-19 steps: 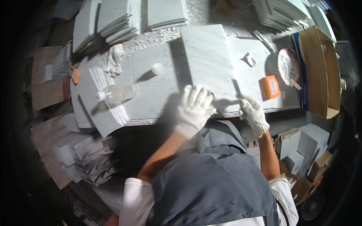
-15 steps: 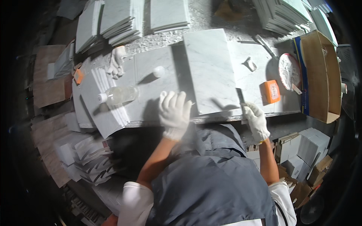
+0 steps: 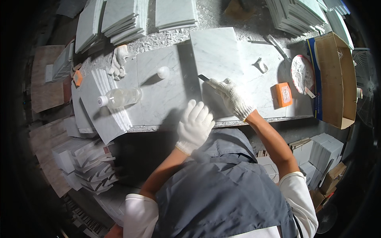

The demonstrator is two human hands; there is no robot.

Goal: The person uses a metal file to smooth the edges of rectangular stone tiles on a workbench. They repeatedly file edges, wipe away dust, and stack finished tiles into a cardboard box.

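Note:
A pale grey-veined marble tile (image 3: 216, 49) lies on the bench in front of me. My right hand (image 3: 233, 97), in a white knit glove, is over that tile, its fingers closed round a thin, flat, dark strip-like tool (image 3: 203, 77). The tool's tip reaches the tile's left edge; whether it touches cannot be made out. My left hand (image 3: 195, 123), also gloved, hovers at the bench's front edge near the tile's lower left corner. Its fingers are stretched out and it holds nothing.
Left of the tile are a small white bottle (image 3: 163, 72), a clear bottle (image 3: 121, 98) on stacked tiles and a spare glove (image 3: 118, 62). To the right stand an orange box (image 3: 283, 95), a dish of white paste (image 3: 302, 73) and a cardboard box (image 3: 334, 81). Tile stacks (image 3: 176, 14) line the back.
My right hand has moved left with the tool, from the tile's right edge across to its left edge. My left hand has shifted slightly right and toward me.

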